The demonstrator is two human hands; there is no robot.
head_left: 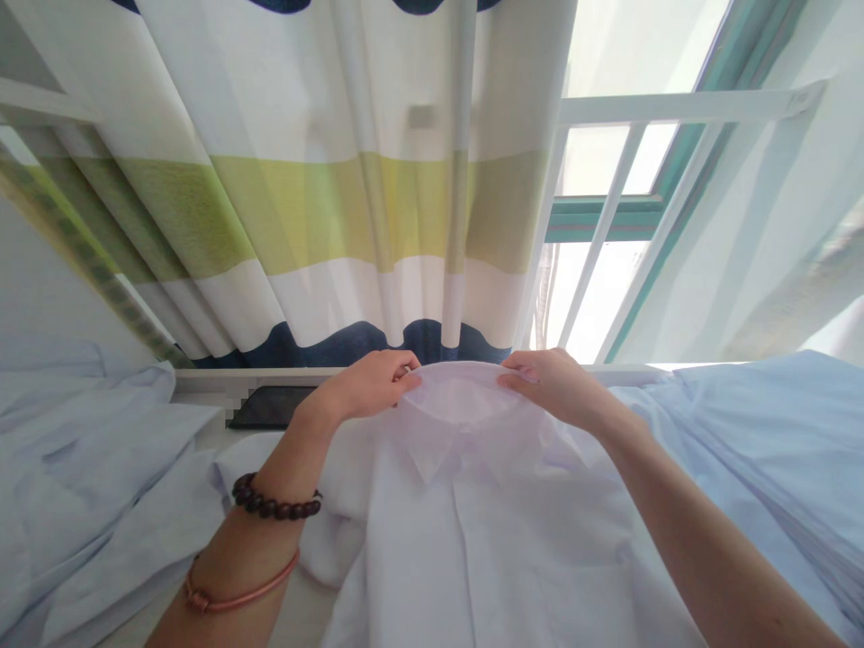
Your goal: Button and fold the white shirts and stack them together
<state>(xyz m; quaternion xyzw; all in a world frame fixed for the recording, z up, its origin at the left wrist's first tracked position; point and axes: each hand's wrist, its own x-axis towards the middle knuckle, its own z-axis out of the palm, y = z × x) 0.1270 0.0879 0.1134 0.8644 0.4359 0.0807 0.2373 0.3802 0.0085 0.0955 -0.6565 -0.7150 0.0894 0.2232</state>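
A white collared shirt (432,549) lies front side up before me, its placket running down the middle. My left hand (374,382) pinches the left side of the shirt's collar (459,391) between thumb and fingers. On the opposite side, my right hand (557,382) grips the collar in the same way. Between the two hands the collar stands curved. Both arms reach forward over the shirt; the left wrist carries a dark bead bracelet (274,504) and a reddish cord bracelet (243,594). The shirt's lower part runs out of view.
A black phone (270,407) lies beyond my left forearm. More pale garments are heaped at the left (87,504) and the right (762,450). Behind stand a striped curtain (378,207), a white railing (665,108) and a window with a green frame (600,216).
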